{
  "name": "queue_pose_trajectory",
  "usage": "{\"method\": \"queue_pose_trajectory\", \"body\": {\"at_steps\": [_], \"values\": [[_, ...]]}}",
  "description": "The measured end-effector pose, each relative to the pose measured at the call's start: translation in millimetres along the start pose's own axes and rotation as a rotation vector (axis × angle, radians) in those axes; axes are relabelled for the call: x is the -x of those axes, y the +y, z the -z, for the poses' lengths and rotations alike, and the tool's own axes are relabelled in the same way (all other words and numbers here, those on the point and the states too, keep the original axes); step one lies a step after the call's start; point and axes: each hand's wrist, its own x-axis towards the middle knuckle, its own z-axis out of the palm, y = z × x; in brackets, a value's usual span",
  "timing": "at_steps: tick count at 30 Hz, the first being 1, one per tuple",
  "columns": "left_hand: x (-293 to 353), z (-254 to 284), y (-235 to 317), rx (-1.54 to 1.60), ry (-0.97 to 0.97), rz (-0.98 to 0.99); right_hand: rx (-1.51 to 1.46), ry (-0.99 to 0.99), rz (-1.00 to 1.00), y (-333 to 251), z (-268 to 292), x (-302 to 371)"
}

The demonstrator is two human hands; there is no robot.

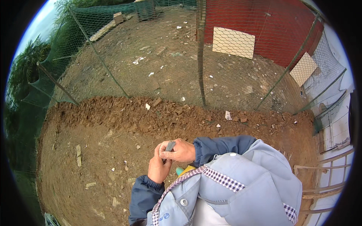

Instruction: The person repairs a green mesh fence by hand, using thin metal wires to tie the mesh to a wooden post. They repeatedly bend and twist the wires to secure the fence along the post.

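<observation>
My two hands meet in front of my body, above the bare ground. Between them is a small grey bundle (171,145) that looks like thin strips or wires; its exact kind is too small to make out. My right hand (182,150) comes in from the right, closed on the bundle with the thumb across it. From below, my left hand (158,168) is closed round the bundle's lower part, its fingertips against the right hand. Something yellow and green (181,171) shows at the edge of my light blue apron (245,188), just below the hands.
A mesh fence (166,56) on thin posts (201,67) runs across ahead, with a ridge of loose brown soil (132,115) along its foot. Behind it stand a red wall (271,30) and pale boards (233,42). A wooden frame (324,180) leans at the right.
</observation>
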Motion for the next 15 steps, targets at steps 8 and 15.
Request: {"method": "queue_pose_trajectory", "body": {"at_steps": [8, 15], "values": [[-55, 70, 16, -0.118, -0.539, -0.531, -0.002, -0.066, -0.124, -13, 33, 8], [-171, 55, 61, 0.086, -0.653, 0.201, -0.517, -0.638, 0.139, -40, 60, 11]]}}
